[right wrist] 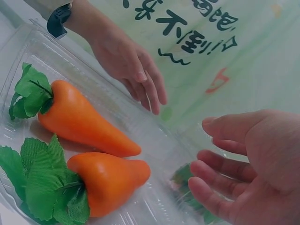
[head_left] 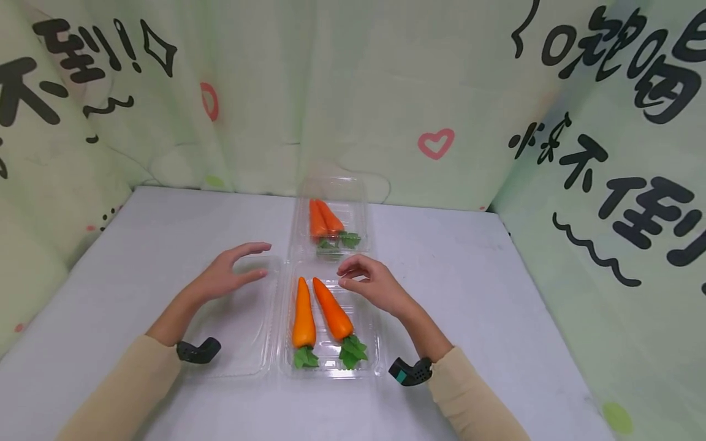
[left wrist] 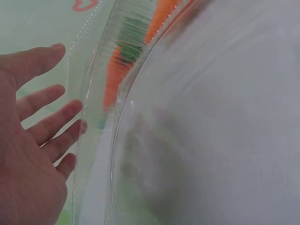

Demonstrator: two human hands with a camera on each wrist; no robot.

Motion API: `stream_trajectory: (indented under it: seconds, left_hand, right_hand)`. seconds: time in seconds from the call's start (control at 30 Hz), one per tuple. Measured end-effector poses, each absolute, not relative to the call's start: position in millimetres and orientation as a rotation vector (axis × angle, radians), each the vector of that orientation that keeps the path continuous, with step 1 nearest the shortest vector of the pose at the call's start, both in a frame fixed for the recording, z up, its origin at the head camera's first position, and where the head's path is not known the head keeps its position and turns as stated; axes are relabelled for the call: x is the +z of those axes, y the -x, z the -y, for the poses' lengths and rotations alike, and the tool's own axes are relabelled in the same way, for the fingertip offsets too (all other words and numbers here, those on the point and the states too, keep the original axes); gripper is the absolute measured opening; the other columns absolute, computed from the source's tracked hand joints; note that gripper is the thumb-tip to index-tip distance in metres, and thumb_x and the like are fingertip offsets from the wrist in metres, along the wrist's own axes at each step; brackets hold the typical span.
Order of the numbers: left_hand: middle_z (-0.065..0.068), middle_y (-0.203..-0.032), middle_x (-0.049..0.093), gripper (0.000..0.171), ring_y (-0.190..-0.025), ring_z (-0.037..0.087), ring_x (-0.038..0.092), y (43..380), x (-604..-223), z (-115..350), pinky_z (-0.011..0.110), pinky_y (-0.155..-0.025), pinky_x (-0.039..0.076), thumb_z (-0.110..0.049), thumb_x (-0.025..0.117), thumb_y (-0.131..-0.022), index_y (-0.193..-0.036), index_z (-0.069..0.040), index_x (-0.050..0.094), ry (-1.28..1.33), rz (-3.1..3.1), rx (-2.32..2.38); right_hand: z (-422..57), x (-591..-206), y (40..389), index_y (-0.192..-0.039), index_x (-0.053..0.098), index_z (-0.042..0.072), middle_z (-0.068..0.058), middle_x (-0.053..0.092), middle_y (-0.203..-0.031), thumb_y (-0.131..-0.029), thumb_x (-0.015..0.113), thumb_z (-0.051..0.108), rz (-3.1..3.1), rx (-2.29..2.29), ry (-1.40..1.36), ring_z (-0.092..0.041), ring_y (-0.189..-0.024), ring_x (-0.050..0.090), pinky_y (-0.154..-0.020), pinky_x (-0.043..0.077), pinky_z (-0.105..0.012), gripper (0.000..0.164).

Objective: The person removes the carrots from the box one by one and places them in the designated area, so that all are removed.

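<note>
Two orange toy carrots with green leaves lie in a clear plastic box: the left carrot (head_left: 304,315) points straight away from the person, while the right carrot (head_left: 333,308) slants. The box's clear lid (head_left: 237,361) is spread flat to the left, joined along one side. My left hand (head_left: 228,274) hovers over that lid with thumb and fingers apart, holding nothing; the left wrist view shows the same spread hand (left wrist: 37,136). Above the box's far right part is my right hand (head_left: 376,285). Its fingers are loosely bent and hold nothing, as the right wrist view shows (right wrist: 248,164).
Behind the near box stands a second clear plastic box (head_left: 358,202), with two more toy carrots (head_left: 325,218) inside. Both rest on a white table (head_left: 452,275). A pale green curtain (head_left: 364,92) with black writing and pink hearts surrounds the table's back and sides.
</note>
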State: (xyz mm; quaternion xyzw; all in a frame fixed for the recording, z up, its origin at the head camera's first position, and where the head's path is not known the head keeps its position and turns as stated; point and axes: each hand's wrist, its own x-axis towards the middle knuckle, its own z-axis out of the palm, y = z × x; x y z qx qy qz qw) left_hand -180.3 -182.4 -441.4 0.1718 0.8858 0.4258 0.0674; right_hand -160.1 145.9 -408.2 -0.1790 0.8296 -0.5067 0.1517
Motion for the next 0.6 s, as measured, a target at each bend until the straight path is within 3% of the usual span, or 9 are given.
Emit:
stream_trajectory:
  seconds: [0.6]
  left_hand:
    - [0.010, -0.147, 0.047, 0.054, -0.140, 0.033, 0.036, 181.8, -439.4, 173.8, 0.062, -0.112, 0.027, -0.028, 0.064, -0.092, -0.142, -0.013, 0.048, -0.500, -2.671, 1.274]
  right_hand:
    - [-143.7, -406.6, 158.6, -0.116, 0.060, 0.008, -0.019, 0.061, -0.119, -0.092, 0.064, 0.018, -2.389, -1.406, 0.534, -0.024, -0.107, 0.061, -0.094, 0.054, -0.035, 0.026]
